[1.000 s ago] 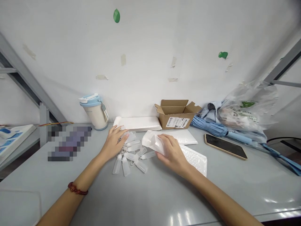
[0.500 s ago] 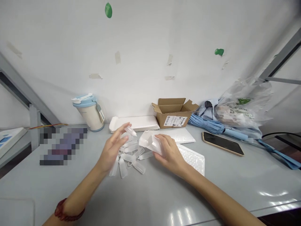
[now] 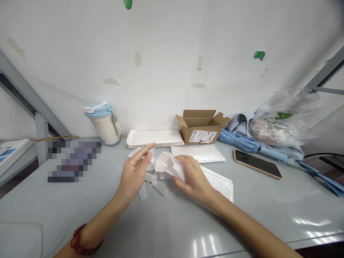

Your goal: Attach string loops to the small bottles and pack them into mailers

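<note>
My right hand (image 3: 195, 181) is closed around a white bubble mailer (image 3: 168, 164), its mouth gaping toward the left. Just left of that mouth, my left hand (image 3: 134, 175) pinches a small translucent plastic piece (image 3: 152, 156) between thumb and fingers, most of it hidden. Hand and mailer are a short gap apart. Below them lies a loose pile of similar translucent plastic pieces (image 3: 160, 188), long with narrow ends, partly covered by my left hand. Another bubble mailer (image 3: 221, 184) lies flat under my right wrist, and one more flat mailer (image 3: 208, 154) rests behind it.
A stack of white mailers (image 3: 156, 138) lies against the wall, beside an open cardboard box (image 3: 202, 136). A tumbler (image 3: 106, 127) stands left. On the right are a phone (image 3: 256, 164), a folded blue umbrella (image 3: 242, 142) and a plastic bag (image 3: 282, 125).
My left hand has moved slightly right and down, closer to the mailer's mouth, and its fingers have drawn together. The mailer in my right hand has barely shifted. The view has tilted slightly.
</note>
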The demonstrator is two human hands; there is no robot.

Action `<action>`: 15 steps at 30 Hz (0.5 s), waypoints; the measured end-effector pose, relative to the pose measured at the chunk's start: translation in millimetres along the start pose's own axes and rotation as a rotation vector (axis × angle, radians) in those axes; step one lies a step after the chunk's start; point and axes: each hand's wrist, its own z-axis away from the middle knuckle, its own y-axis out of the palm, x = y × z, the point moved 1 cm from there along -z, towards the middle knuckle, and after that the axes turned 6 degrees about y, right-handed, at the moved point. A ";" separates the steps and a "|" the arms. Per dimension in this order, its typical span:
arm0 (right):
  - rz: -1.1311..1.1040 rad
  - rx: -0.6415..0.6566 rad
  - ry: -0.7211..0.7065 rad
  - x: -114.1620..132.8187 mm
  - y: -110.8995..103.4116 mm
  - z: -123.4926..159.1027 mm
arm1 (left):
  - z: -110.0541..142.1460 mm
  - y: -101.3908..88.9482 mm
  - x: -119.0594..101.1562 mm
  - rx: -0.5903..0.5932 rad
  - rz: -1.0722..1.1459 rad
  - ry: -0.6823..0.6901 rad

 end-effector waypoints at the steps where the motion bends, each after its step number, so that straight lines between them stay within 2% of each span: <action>1: -0.001 0.019 0.005 0.8 -0.1 0.0 | -0.9 -0.6 1.5 -0.023 0.028 -0.008; 5: -0.017 0.091 0.022 4.0 -0.1 0.0 | -2.0 0.4 3.4 -0.032 0.108 0.003; 10: -0.054 0.052 0.018 4.7 0.4 0.6 | 0.1 7.3 -0.4 -0.026 0.155 -0.039; 13: -0.059 0.024 0.022 3.4 0.9 0.7 | 2.8 9.7 1.5 -0.043 0.095 -0.102; 15: -0.054 0.016 0.028 2.6 1.4 0.6 | 5.0 10.1 4.0 -0.023 0.010 -0.084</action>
